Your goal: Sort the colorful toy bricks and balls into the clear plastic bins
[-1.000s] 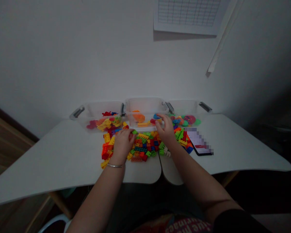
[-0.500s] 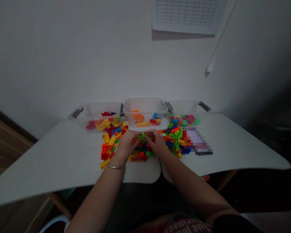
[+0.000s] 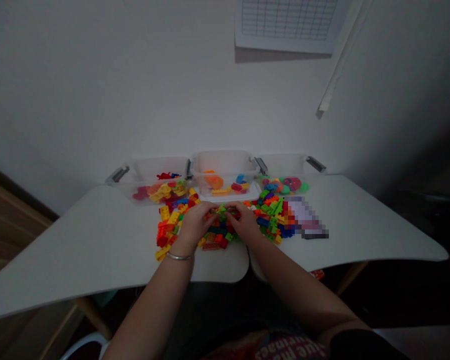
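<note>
Green brick (image 3: 221,210) held between both grips just above the brick pile (image 3: 217,236) | left grip (image 3: 195,223) closed on its left end | right grip (image 3: 244,223) closed on its right end | three clear tubs (image 3: 225,161) just behind the pile | white bench (image 3: 97,240) under the pile

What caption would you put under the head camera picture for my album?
Over a brick pile, the left hand and right hand hold a green brick; three clear tubs behind.
</note>
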Demonstrator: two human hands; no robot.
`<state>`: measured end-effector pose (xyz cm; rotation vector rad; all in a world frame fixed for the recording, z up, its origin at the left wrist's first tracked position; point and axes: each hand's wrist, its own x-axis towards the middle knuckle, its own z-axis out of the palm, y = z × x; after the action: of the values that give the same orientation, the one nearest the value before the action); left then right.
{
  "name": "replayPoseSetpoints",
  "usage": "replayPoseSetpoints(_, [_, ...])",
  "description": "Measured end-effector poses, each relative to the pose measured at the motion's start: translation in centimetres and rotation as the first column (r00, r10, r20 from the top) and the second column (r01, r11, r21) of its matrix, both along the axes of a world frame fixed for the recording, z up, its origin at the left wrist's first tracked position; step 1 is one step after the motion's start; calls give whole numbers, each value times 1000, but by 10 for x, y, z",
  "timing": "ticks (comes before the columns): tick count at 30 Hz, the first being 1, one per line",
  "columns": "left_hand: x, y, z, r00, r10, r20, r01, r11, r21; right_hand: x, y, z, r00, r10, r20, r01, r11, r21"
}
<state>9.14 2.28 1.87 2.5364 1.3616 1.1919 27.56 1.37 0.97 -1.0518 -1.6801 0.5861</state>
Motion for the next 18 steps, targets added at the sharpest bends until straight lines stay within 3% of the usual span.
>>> replayPoseSetpoints(6, [-3,0,2,982,161,-94,-159,987,29,2,5,-3,994,-37,-106,33,999,-39])
replayPoseSetpoints(12, [-3,0,3,951,235,-201,-232,972,36,7,14,-4,915,-74,-397,7,986,-169])
replayPoseSetpoints(15, [-4,1,3,943,240,-231,-248,969,-5,20,22,7,856,-118,-502,42,986,-160])
replayPoseSetpoints(18, [-5,1,1,936,237,-261,-257,965,-44,40,35,27,836,-177,-519,188,982,-33])
